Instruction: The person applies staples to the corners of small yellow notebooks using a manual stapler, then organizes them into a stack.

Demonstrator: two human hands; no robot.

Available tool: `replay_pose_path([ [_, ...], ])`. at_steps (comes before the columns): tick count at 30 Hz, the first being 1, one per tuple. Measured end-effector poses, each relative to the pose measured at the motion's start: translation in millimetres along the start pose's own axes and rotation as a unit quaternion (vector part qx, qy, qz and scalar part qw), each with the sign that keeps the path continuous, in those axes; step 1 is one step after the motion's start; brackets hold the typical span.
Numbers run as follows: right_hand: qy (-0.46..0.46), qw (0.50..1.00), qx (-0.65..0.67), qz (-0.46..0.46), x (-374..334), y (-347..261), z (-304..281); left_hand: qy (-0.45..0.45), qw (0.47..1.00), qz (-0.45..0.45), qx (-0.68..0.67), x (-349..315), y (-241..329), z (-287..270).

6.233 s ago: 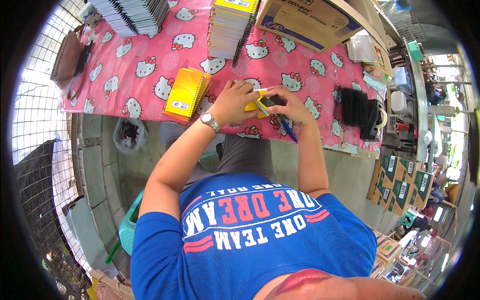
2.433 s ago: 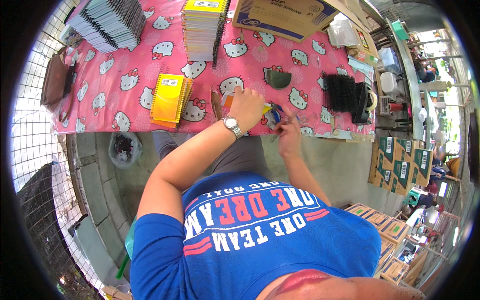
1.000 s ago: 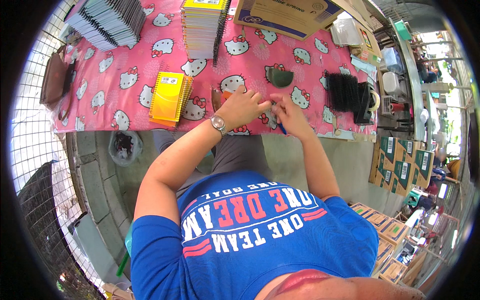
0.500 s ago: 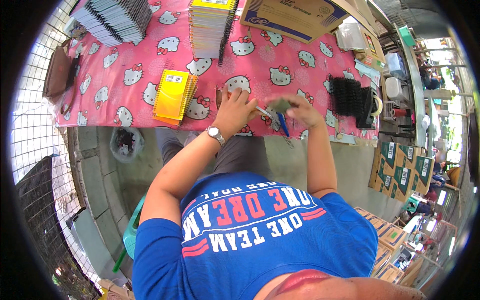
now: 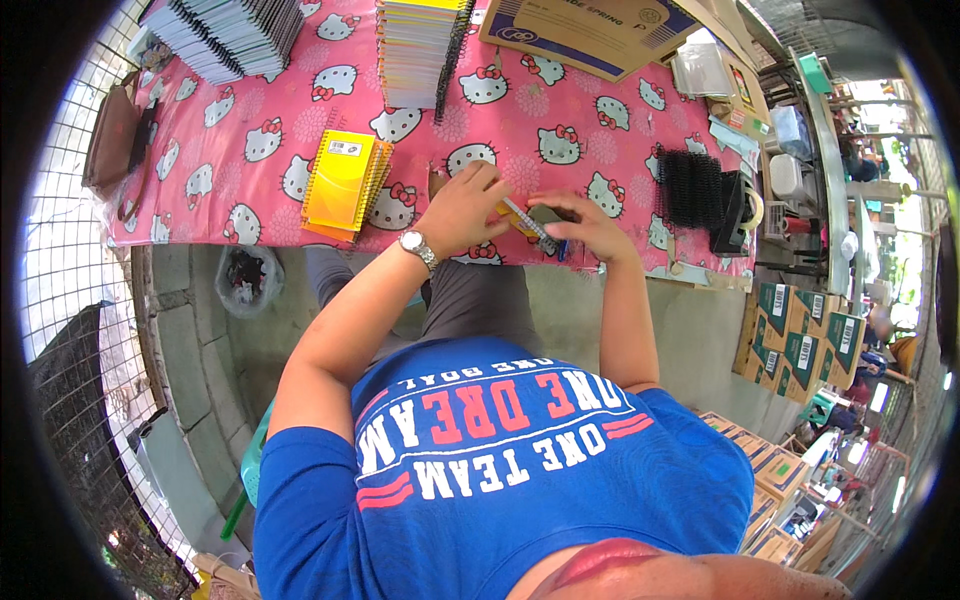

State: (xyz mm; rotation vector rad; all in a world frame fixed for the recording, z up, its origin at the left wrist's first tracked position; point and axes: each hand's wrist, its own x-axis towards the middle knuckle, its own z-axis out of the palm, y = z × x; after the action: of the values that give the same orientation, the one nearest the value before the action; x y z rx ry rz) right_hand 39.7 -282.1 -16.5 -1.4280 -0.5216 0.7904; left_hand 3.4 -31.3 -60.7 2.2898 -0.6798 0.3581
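My left hand (image 5: 468, 212), with a wristwatch on its wrist, is closed at the near edge of the table on a spiral notebook (image 5: 522, 222), of which a yellow edge and a pale coil show. My right hand (image 5: 590, 228) curls its fingers and thumb about a dark greenish flat piece (image 5: 546, 214) beside the coil; its kind is not clear. Under the right palm lies a slim blue object (image 5: 560, 250), mostly hidden. A short stack of yellow spiral notebooks (image 5: 345, 185) rests left of my left hand.
Tall stacks of spiral notebooks (image 5: 225, 40) (image 5: 412, 60) and a cardboard box (image 5: 585, 35) stand at the back of the pink table. Black binding coils (image 5: 688, 188) and a tape dispenser (image 5: 735, 215) sit right. A brown bag (image 5: 112, 140) lies far left.
My right hand has come lower and closer to my left hand, bringing the dark piece against the coil. The blue object is now more covered. My left hand keeps its hold.
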Motion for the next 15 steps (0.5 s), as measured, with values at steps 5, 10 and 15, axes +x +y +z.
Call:
replay_pose_path([
  [5, -0.045, 0.998, 0.046, -0.015, 7, -9, -5, 0.000, 1.000, -0.029, 0.001, 2, -12, -8],
  [10, -0.093, 0.972, 0.206, -0.067, 19, 0, -9, -0.045, 0.997, -0.048, -0.042, 4, -18, -10],
  [15, -0.041, 0.999, 0.031, 0.003, 33, -5, -4, -0.106, 0.980, -0.090, -0.143, 3, -22, -11],
])
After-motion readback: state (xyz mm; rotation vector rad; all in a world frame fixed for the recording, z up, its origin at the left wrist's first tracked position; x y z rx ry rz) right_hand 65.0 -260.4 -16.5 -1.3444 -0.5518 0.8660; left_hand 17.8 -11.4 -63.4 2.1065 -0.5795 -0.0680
